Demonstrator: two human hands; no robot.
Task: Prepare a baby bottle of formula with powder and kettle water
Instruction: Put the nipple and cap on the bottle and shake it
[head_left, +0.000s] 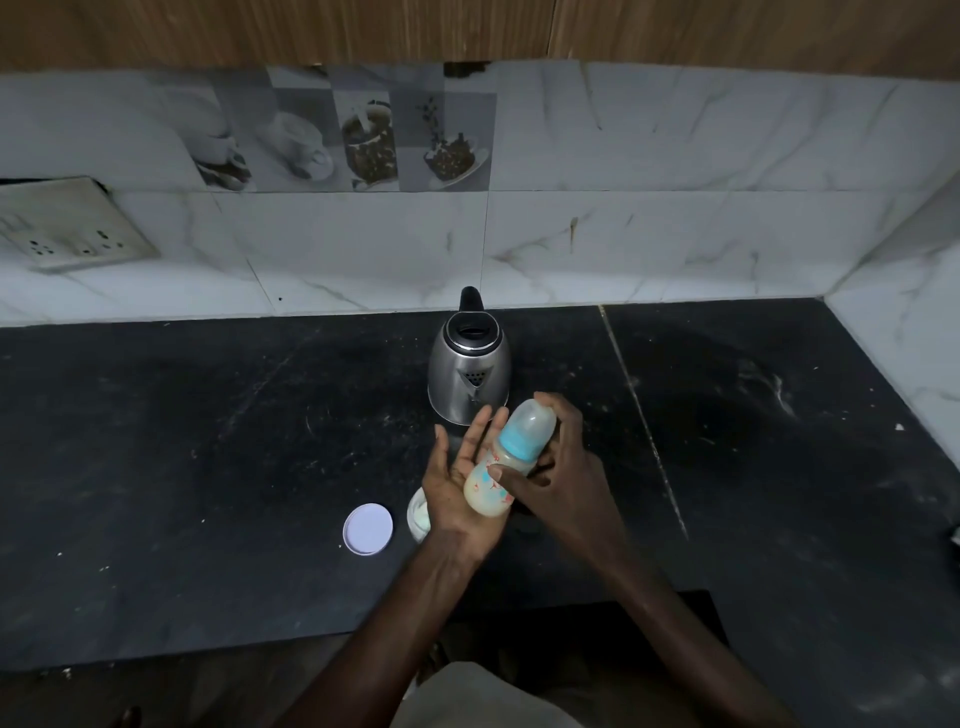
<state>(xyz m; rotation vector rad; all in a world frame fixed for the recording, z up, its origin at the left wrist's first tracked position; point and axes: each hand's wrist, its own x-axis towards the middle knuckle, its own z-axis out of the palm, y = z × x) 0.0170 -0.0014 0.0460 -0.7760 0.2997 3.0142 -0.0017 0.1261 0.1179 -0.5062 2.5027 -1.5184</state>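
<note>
I read the bottle (511, 452) slanting cap-end far-right: left hand (460, 486) flat-open against it, right hand (569, 467) gripping it.

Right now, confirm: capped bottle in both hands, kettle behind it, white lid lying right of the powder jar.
Not quite. The head view shows the white lid lying left of the powder jar, not right. The rest holds: capped bottle between left hand and right hand, kettle behind it.

Metal, plastic, stone.
The kettle (469, 371) is brushed metal with a black plastic handle (471, 299); the bottle (511, 457) cloudy smooth plastic; the lid (368, 529) smooth white plastic; the counter (208, 441) matt, scuffed dark stone; the wall tiles (675, 234) glossy.
</note>
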